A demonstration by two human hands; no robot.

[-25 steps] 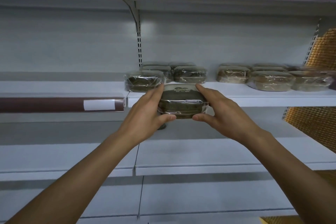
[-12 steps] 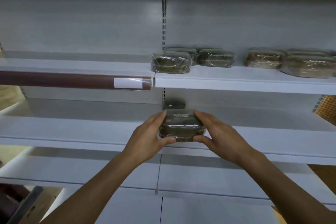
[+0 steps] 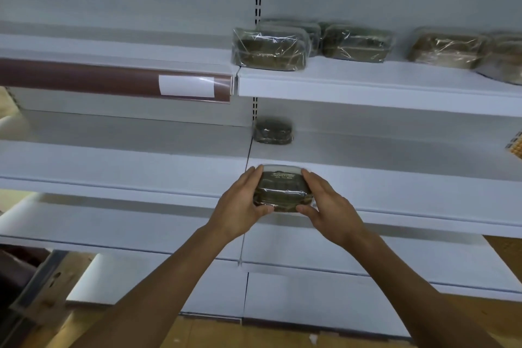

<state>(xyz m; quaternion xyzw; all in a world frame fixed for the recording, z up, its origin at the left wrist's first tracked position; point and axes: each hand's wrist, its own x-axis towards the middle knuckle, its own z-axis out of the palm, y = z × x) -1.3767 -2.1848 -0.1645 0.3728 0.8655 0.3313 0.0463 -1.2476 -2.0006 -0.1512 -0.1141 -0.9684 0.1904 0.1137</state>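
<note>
Both hands hold one film-wrapped food tray [image 3: 282,188] at the front edge of the middle shelf [image 3: 409,178]. The left hand [image 3: 243,202] grips its left side, fingers along the far edge, thumb curled under the near edge. The right hand [image 3: 329,202] grips the right side likewise. A second wrapped tray [image 3: 272,131] sits at the shelf's back edge. More wrapped trays [image 3: 269,49] line the upper shelf [image 3: 367,85].
</note>
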